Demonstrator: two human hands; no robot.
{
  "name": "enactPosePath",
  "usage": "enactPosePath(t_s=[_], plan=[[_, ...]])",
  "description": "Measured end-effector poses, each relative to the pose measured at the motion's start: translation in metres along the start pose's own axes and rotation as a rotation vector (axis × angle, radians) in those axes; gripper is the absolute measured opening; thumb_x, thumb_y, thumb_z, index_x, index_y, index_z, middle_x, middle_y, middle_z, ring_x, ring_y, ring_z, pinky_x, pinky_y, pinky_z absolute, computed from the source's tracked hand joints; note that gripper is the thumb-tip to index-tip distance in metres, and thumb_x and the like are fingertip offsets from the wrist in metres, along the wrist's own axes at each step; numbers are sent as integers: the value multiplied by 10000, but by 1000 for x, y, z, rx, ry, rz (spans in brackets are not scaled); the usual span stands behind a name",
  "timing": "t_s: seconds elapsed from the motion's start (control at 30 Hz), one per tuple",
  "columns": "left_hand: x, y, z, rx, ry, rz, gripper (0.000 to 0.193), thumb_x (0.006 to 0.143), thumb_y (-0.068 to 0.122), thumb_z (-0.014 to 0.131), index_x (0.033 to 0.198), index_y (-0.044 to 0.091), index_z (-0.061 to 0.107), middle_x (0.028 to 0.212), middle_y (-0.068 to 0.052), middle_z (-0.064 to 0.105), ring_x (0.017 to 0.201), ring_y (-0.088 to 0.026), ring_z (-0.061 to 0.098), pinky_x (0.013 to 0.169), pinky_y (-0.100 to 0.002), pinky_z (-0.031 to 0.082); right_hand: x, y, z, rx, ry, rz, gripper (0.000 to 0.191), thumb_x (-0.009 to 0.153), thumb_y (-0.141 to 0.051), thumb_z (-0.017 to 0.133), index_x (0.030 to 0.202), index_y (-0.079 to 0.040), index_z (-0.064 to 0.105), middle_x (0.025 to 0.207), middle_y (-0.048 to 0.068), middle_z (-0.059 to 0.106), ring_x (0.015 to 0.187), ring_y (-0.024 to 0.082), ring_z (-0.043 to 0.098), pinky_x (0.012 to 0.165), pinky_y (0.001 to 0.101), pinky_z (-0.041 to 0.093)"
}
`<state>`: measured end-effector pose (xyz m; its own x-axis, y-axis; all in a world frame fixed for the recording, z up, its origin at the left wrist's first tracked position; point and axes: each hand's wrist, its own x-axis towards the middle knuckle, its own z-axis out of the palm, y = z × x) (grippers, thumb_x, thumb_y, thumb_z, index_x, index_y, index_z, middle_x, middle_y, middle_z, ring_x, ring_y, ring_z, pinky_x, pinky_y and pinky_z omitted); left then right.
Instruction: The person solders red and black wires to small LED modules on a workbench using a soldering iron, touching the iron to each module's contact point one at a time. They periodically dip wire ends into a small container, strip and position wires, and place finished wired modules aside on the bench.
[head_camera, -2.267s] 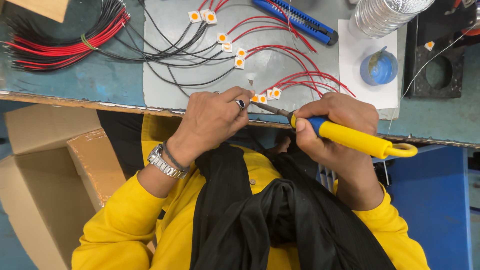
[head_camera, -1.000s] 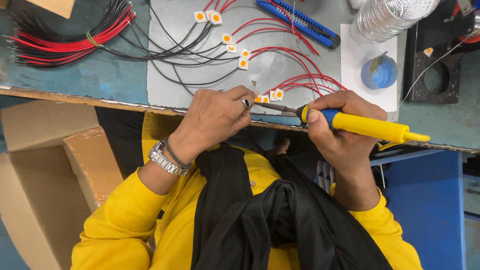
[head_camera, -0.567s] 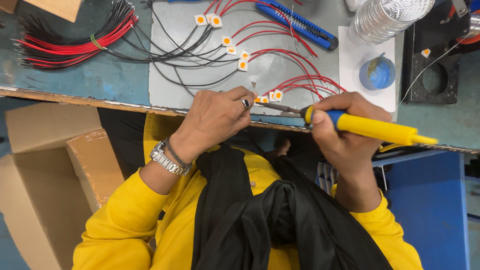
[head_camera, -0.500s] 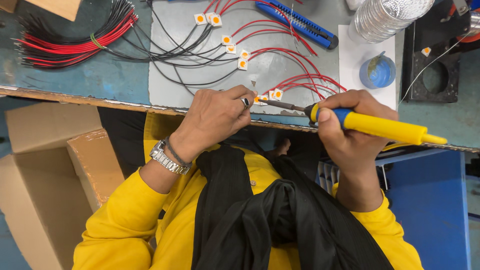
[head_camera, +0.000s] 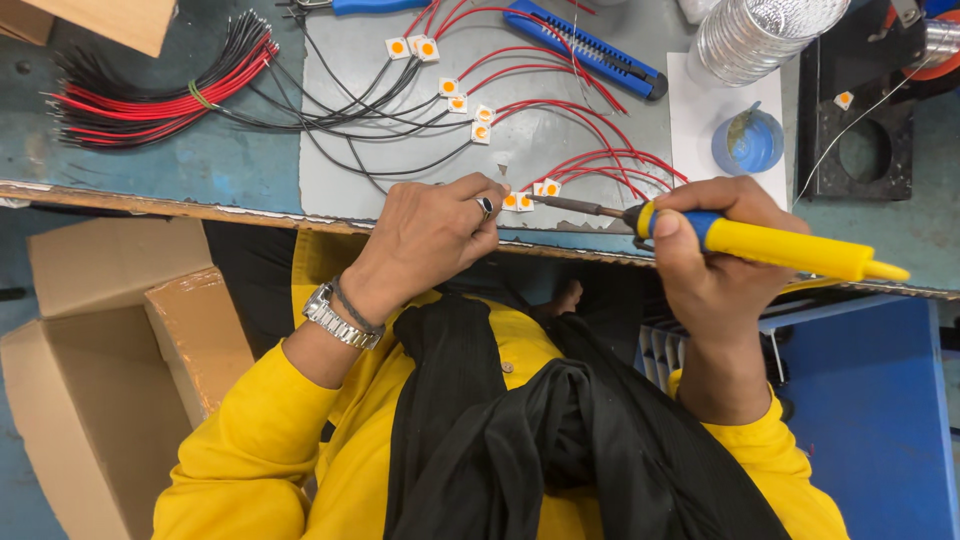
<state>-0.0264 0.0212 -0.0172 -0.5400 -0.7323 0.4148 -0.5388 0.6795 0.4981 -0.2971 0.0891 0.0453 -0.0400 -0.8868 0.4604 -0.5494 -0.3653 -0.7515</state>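
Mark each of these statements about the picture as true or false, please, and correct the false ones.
1. The right hand holds a yellow soldering iron. True.
2. The iron's tip points at the bundle of wires at the far left. False: it points at the small white chips by the left hand.
3. The left hand wears a ring and a watch. True.
4. The blue knife lies in the cardboard box. False: it lies on the grey mat on the bench.
5. The blue pot stands on white paper. True.
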Motion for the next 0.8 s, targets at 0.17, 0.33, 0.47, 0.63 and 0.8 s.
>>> enactPosePath(t_s=[0.17, 0.33, 0.47, 0.63, 0.8], plan=[[-8, 3, 3, 35, 127, 52, 91, 876, 106, 741, 917, 65, 671, 1088, 23, 707, 596, -238, 621, 556, -363, 488, -12, 16, -14, 21, 162, -31, 252, 1089, -201, 747, 1019, 30, 675, 905, 76, 671, 750, 109, 574, 713, 213, 441], [-15, -1, 3, 239, 299, -51, 98, 884, 106, 781, 878, 96, 684, 1036, -26, 664, 680, -235, 614, 616, -373, 487, -17, 39, -30, 148, 387, -41, 352, 1067, -272, 760, 1018, 40, 605, 874, 78, 606, 691, 106, 545, 627, 219, 422], [-9, -9, 2, 346, 340, -90, 100, 887, 102, 790, 894, 86, 691, 989, -37, 629, 885, -259, 598, 758, -407, 450, -21, 48, -42, 212, 464, -8, 393, 1036, -320, 765, 1041, 29, 584, 792, 61, 577, 577, 102, 507, 524, 211, 386], [-2, -4, 5, 328, 312, -97, 101, 881, 142, 797, 936, 95, 726, 976, -35, 625, 968, -263, 561, 829, -423, 384, -30, 61, -55, 197, 511, -39, 418, 1065, -330, 759, 1043, 41, 569, 823, 77, 579, 569, 124, 510, 512, 219, 387], [14, 8, 4, 309, 299, -53, 141, 902, 186, 789, 998, 93, 745, 1008, -44, 630, 995, -256, 571, 855, -424, 390, -36, 74, -71, 184, 584, -79, 439, 1117, -330, 756, 1072, 50, 541, 912, 95, 563, 633, 147, 528, 550, 244, 418]])
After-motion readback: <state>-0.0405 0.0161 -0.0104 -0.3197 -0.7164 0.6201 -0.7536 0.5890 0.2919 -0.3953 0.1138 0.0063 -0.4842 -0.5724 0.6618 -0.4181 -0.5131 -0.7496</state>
